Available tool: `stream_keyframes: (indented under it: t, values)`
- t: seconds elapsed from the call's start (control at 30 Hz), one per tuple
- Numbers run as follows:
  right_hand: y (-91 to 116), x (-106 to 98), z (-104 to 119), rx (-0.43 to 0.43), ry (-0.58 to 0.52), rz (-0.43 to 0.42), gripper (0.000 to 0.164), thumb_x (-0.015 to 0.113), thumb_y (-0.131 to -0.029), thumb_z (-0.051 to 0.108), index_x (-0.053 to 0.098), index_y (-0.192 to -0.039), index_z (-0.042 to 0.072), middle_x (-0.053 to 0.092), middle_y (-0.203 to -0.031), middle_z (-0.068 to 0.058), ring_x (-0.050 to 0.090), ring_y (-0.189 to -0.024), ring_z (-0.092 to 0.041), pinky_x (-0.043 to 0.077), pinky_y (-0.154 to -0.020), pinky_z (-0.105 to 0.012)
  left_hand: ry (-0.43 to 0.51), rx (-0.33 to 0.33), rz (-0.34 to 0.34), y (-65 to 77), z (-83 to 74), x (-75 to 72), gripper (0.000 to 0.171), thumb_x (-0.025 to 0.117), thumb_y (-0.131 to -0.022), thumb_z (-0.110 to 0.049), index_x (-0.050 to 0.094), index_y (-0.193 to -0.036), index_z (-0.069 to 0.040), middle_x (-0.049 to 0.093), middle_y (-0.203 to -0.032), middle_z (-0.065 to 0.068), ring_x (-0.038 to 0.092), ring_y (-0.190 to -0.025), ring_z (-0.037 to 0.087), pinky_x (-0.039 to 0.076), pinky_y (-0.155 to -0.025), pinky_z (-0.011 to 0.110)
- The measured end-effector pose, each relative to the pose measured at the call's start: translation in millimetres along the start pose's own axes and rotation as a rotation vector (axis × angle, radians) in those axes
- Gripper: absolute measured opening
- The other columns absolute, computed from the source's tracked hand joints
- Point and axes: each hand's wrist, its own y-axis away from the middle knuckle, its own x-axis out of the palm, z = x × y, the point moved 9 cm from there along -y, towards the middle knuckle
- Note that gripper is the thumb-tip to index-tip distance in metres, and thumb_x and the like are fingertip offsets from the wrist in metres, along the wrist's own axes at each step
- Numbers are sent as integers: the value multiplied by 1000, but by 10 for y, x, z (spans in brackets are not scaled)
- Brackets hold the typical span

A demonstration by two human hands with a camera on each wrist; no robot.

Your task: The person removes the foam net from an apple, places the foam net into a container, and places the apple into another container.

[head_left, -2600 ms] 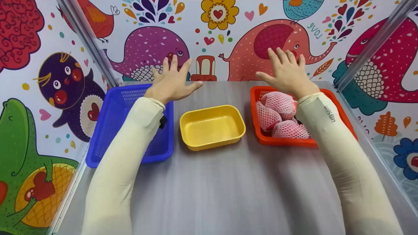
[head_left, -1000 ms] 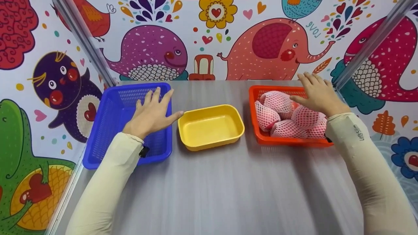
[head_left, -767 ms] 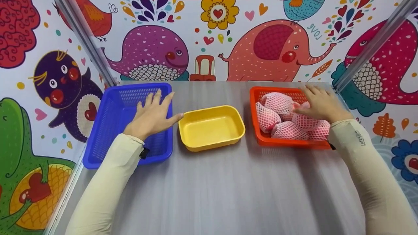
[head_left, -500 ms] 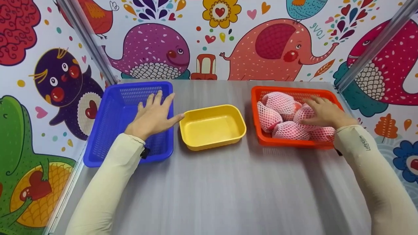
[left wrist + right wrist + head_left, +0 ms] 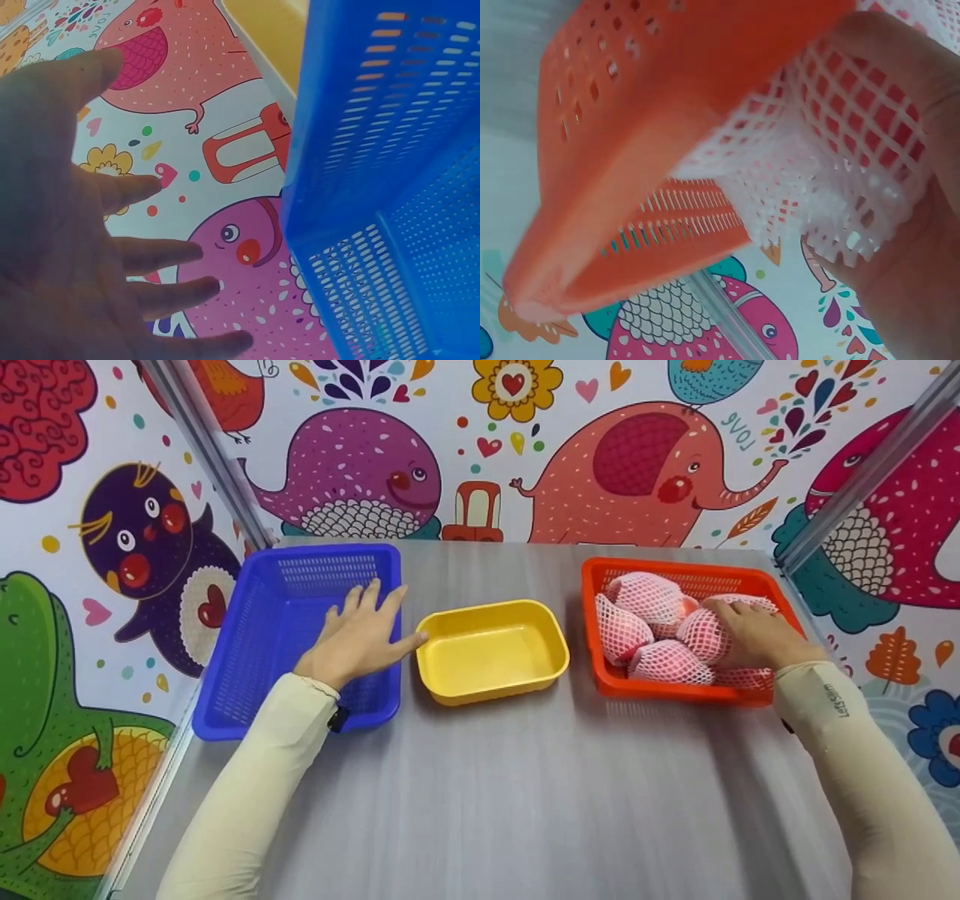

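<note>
In the head view my right hand (image 5: 761, 637) reaches down into the red basket (image 5: 682, 687), which is filled with reddish round fruits in white foam nets, such as the front netted fruit (image 5: 670, 662). The right wrist view shows its thumb and fingers curled round one netted fruit (image 5: 862, 124), the loose net end sticking out. My left hand (image 5: 356, 637) hovers over the right side of the blue basket (image 5: 214, 690), fingers spread and holding nothing. Its thumb tip overlaps the left rim of the yellow tub (image 5: 491, 660) in the head view.
The yellow tub stands between the two baskets on a grey table (image 5: 510, 795). Brightly printed panels (image 5: 570, 502) with cartoon animals close off the back and sides. Metal posts (image 5: 206, 454) rise at the back corners.
My right hand has moved right from above the red basket, then down into it, and its fingers have closed round a netted fruit. My left hand has moved left and nearer over the blue basket.
</note>
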Motion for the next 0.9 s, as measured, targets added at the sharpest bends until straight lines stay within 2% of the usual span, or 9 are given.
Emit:
stream_keyframes:
  t: [0.2, 0.33, 0.4, 0.47, 0.57, 0.63, 0.7, 0.9]
  values:
    - [28, -66, 37, -61, 67, -92, 108, 92, -66, 45, 32, -148, 10, 35, -148, -28, 25, -133, -55, 20, -105, -74, -6, 38, 5, 26, -38, 71, 90, 54, -92, -67, 30, -157, -10, 35, -155, 21, 31, -141, 42, 27, -110, 64]
    - [61, -149, 32, -64, 36, -140, 105, 91, -67, 46, 33, -143, 2, 39, -142, -28, 31, -129, -50, 23, -106, -72, -10, 71, 15, 67, -76, 127, 82, 59, -93, -61, 43, -150, -4, 49, -145, 21, 46, -131, 39, 38, -105, 59]
    - [83, -201, 35, -60, 1, -164, 107, 90, -68, 46, 31, -145, 1, 40, -141, -28, 33, -128, -49, 25, -106, -72, -11, 87, 12, 99, -95, 145, 77, 61, -92, -59, 50, -145, -3, 58, -134, 18, 56, -119, 36, 46, -99, 56]
    - [113, -248, 42, -56, -27, -186, 111, 90, -69, 47, 28, -149, 1, 41, -141, -29, 36, -127, -49, 27, -103, -73, -14, 105, -2, 130, -115, 161, 72, 63, -92, -58, 57, -137, -3, 66, -114, 14, 62, -101, 31, 54, -86, 50]
    - [168, -324, 87, -64, -49, -220, 115, 89, -69, 47, 24, -153, 3, 39, -145, -29, 35, -129, -50, 23, -104, -74, -19, 128, -20, 175, -145, 177, 62, 64, -91, -58, 64, -124, -5, 63, -87, 6, 59, -78, 24, 53, -67, 40]
    - [207, -378, 152, -80, -42, -246, 114, 89, -70, 46, 25, -154, 3, 39, -145, -28, 36, -129, -50, 21, -105, -74, -19, 134, -29, 196, -152, 190, 57, 65, -91, -57, 66, -117, -6, 58, -79, 3, 56, -71, 22, 49, -61, 36]
    - [250, -423, 235, -101, -31, -268, 110, 88, -71, 46, 28, -152, 3, 42, -142, -28, 38, -127, -49, 19, -106, -74, -15, 140, -34, 217, -163, 204, 53, 66, -91, -56, 67, -113, -8, 57, -77, 2, 55, -69, 21, 49, -60, 34]
    - [393, -522, 559, -135, 23, -298, 106, 88, -70, 49, 34, -148, 3, 47, -135, -25, 41, -123, -48, 25, -101, -75, -10, 170, -60, 279, -219, 242, 48, 69, -91, -52, 69, -110, -8, 60, -79, 0, 56, -70, 21, 51, -61, 35]
